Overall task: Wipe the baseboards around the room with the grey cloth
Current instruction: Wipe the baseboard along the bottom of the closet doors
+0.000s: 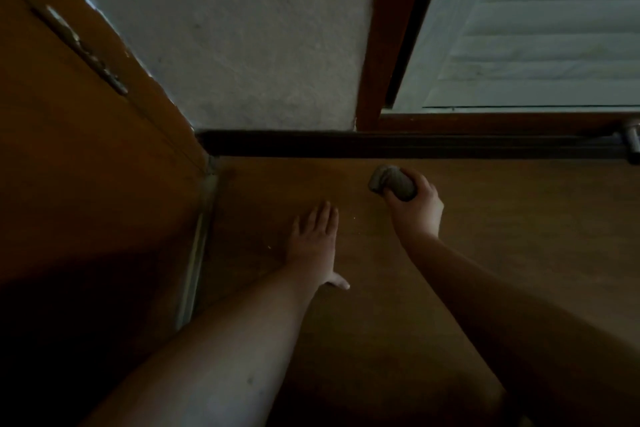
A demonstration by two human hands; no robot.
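Left hand (313, 243) flat on floor (519, 218); right hand (417, 208) grips grey cloth (391, 182) near baseboard (346, 146)

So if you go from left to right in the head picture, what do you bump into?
Wooden door → left hand flat on the floor → grey cloth → right hand gripping it → metal door stopper.

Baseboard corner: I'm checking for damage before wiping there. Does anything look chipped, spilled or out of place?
Nothing clearly damaged. The dark baseboard runs straight along the wall. A few pale specks lie on the wooden floor near the left hand. The right hand holds the grey cloth, bunched, short of the baseboard.
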